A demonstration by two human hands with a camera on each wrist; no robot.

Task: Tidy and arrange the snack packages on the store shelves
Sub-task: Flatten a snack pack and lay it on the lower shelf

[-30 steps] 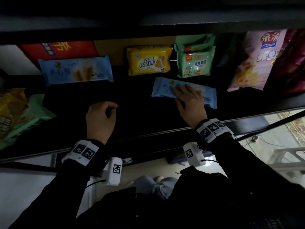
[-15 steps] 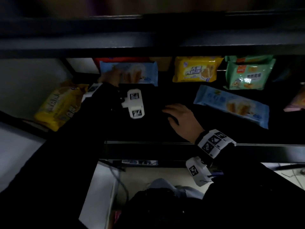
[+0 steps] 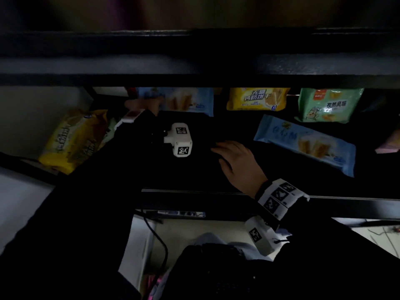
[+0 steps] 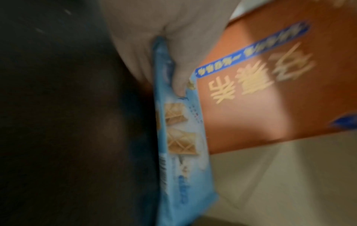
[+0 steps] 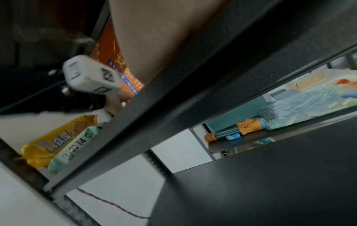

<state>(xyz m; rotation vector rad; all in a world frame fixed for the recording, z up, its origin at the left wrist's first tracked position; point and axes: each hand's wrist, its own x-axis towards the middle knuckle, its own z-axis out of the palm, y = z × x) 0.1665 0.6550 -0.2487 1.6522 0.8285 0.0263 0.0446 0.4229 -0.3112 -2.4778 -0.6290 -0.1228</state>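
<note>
The tidying looks partly done, in my judgement. Along the back edge of the dark metal shelf (image 3: 194, 169) a yellow plastic biscuit pack (image 3: 257, 99) and a mint-green plastic snack pack (image 3: 329, 106) stand in a row, beside a pale-blue flat wafer pack (image 4: 181, 137), which the left hand (image 4: 154, 38) pinches by its end against an orange cardboard box (image 4: 270, 91). Still out of line: a second pale-blue wafer pack (image 3: 307, 144) lying askew mid-shelf towards the right end, and a yellow crinkled bag (image 3: 71, 139) slumped over a green pack at the left end. The right hand (image 3: 238, 165) rests near the front edge, fingers relaxed, holding nothing. The room is dim; another shelf board hangs close overhead, pale floor below
</note>
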